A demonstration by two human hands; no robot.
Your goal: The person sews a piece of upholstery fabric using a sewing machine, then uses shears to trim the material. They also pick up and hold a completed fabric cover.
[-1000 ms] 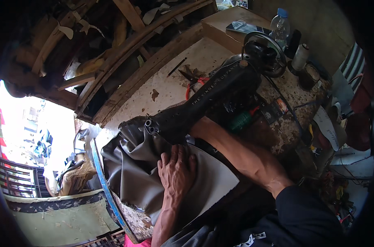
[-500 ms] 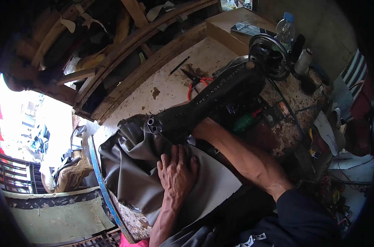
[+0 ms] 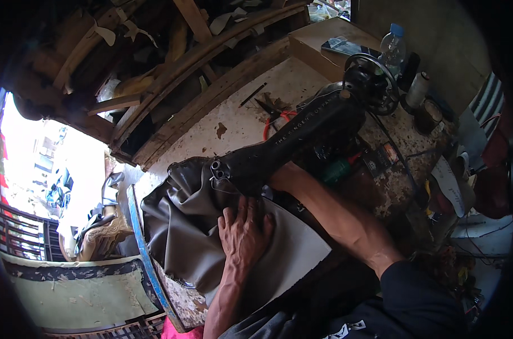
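Under the head of a black sewing machine (image 3: 290, 135) lies a bunched sheet of grey-brown leather-like fabric (image 3: 183, 226), its left part heaped in folds and its right part fairly flat. My left hand (image 3: 245, 229) rests palm down on this fabric, fingers spread and pointing toward the needle end. From the lower right my right forearm (image 3: 341, 220) reaches beneath the machine's arm, which hides the right hand and its fingers. The needle and presser foot cannot be made out clearly.
Orange-handled scissors (image 3: 276, 118) and a dark pencil-like stick (image 3: 253, 94) lie behind the machine. A thread cone (image 3: 418, 90), a plastic bottle (image 3: 393, 46) and a cardboard box (image 3: 313, 48) stand at the far right. A green bottle (image 3: 336, 170) lies beside my right forearm. A wooden frame (image 3: 205, 85) borders the far side.
The whole view has shifted slightly, so the machine and table appear a little farther right. Both arms keep nearly the same pose, and the fabric's folds look slightly more gathered near the machine head.
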